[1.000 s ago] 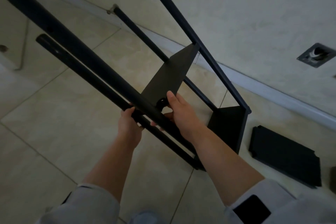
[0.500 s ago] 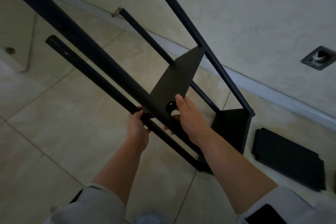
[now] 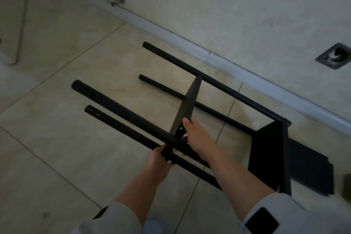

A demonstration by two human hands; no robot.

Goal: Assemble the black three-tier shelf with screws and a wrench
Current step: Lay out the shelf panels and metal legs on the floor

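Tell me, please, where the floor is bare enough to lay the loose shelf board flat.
Bare tile lies left of the pole ends, toward the doorstop, and in front near the left hand. It is crowded on the right: the frame's end panel stands against the loose board, close to the baseboard.

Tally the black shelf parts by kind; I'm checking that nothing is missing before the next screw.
Long black round metal poles: 4
Flat black shelf panels fixed between the poles: 2
Loose flat black shelf panel on the tiled floor: 1
Total: 7
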